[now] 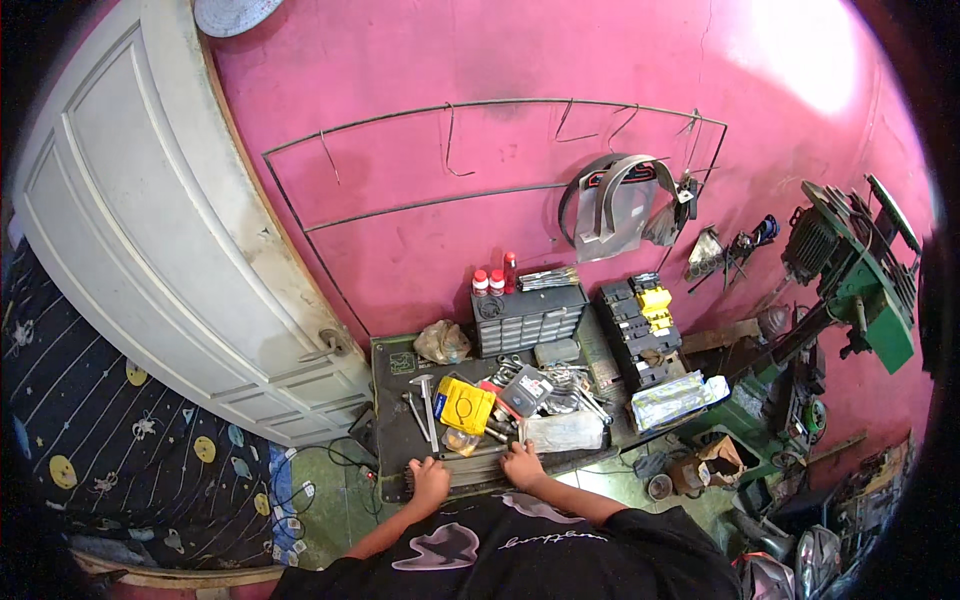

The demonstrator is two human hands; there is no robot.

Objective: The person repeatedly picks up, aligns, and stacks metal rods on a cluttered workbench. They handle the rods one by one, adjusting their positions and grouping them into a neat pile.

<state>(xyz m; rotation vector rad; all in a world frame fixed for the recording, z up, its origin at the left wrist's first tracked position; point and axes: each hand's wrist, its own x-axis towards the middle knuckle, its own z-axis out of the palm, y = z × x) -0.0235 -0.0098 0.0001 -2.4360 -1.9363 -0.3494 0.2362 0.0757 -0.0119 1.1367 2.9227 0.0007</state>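
- Head view: the left hand (430,482) and right hand (521,465) rest at the front strip (477,472) of the desk (391,412), seemingly for support; their fingers bend over it, but whether they grip I cannot tell.
- Strip runs along the near edge, between the hands.
- Yellow case (466,405) and caliper (428,408) lie just beyond, likely for easy reach.
- Drawer cabinet (530,325) stands behind, probably keeping the nearer surface for tools.
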